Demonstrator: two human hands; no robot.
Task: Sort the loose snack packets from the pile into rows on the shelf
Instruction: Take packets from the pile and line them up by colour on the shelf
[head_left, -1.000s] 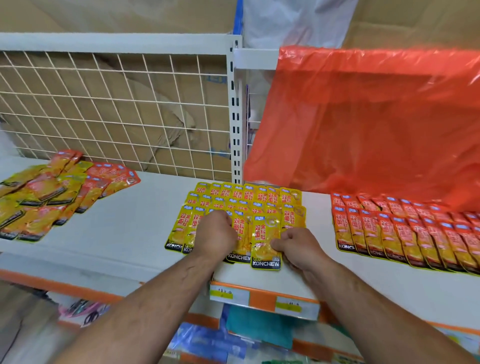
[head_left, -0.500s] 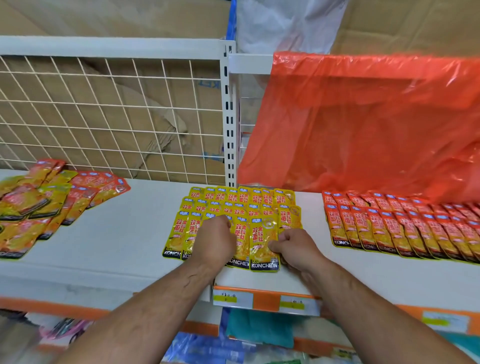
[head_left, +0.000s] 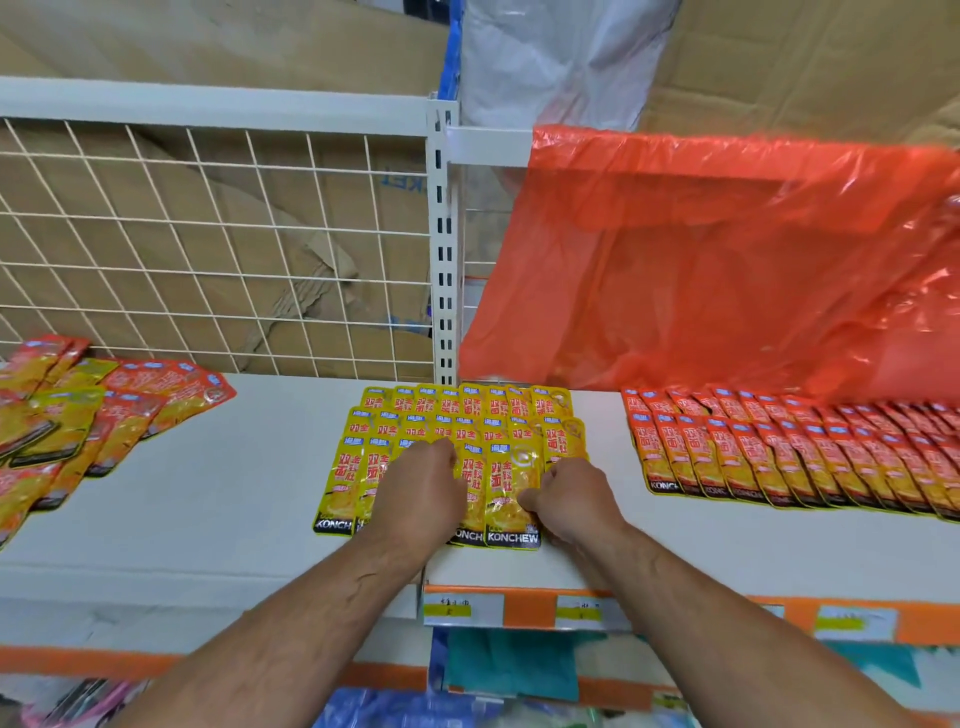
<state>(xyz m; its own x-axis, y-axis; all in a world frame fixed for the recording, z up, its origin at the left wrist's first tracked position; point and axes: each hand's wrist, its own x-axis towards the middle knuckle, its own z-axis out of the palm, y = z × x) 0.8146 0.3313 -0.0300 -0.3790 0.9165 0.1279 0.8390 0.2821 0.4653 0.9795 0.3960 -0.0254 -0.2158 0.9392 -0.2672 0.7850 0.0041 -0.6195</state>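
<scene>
Yellow snack packets (head_left: 467, 410) lie in overlapping rows at the middle of the white shelf (head_left: 218, 493). My left hand (head_left: 421, 488) rests on the front row with fingers curled down onto the packets. Just to its right, my right hand (head_left: 571, 501) pinches the right edge of the front yellow packet (head_left: 511, 499), which reads KONCHEW. The loose pile (head_left: 78, 415) of mixed yellow and red packets lies at the shelf's far left. Red packets (head_left: 779, 447) stand sorted in rows on the right.
A red plastic bag (head_left: 727, 260) hangs over the back of the right bay. A white wire mesh (head_left: 208, 234) backs the left bay, with a slotted upright post (head_left: 443, 249) between the bays. Price labels (head_left: 462, 605) line the shelf's front edge.
Both hands stay on the front row of yellow packets, with only small shifts. The view has drifted a little, so the shelf sits slightly lower and further left in frame.
</scene>
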